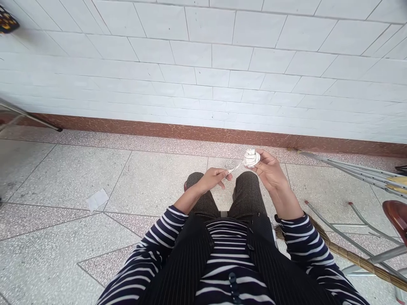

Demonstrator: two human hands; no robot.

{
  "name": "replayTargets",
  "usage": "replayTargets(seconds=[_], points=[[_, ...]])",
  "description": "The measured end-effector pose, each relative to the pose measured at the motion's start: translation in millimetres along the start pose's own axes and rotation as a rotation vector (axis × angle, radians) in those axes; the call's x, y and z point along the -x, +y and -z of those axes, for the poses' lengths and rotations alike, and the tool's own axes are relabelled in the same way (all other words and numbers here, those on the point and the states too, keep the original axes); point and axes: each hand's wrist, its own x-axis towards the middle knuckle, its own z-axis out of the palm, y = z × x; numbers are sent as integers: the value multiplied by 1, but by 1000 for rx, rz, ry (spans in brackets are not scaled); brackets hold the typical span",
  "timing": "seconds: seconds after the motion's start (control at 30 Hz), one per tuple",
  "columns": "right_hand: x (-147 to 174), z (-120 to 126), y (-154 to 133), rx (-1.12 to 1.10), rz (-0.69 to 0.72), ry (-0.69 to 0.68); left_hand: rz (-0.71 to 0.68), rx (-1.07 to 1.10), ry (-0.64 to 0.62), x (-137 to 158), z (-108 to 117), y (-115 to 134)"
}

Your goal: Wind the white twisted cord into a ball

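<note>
In my right hand (269,169) is a small wound bundle of white cord (251,158), gripped by the fingers at its right side. A twisted strand runs from the bundle down and left to my left hand (216,178), where thumb and forefinger pinch it. Both hands are held out in front of my knees, above the floor. Behind the strand, a small round wire-like coil or drain cover (229,164) shows; I cannot tell which.
A white tiled wall (210,55) with a brown skirting stands ahead. A white paper (97,199) lies on the speckled floor to the left. At right are crutches (352,169), a metal-legged stool (394,216) and a straw broom (349,254). Metal legs (28,114) stand far left.
</note>
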Motion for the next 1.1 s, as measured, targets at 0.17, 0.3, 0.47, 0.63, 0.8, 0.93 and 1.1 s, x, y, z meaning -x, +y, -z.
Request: replayTargets(seconds=[0.17,0.3,0.47,0.63,0.8,0.93,1.1], points=[[3,-4,1,-64,-62,4,-65,41,87,-9,-7,3],[2,-6,0,-42,9,5,5,69,-19,-4,-14,10],[-8,-7,5,157,211,49,105,59,-348,12,-24,28],[-11,-7,15,370,361,67,12,64,-347,25,-26,40],[-2,-15,14,501,450,66,50,-16,-254,17,-21,17],[-2,-18,11,443,432,41,15,4,-179,13,-17,5],[-11,-11,26,713,537,50,-11,93,-238,17,-16,17]])
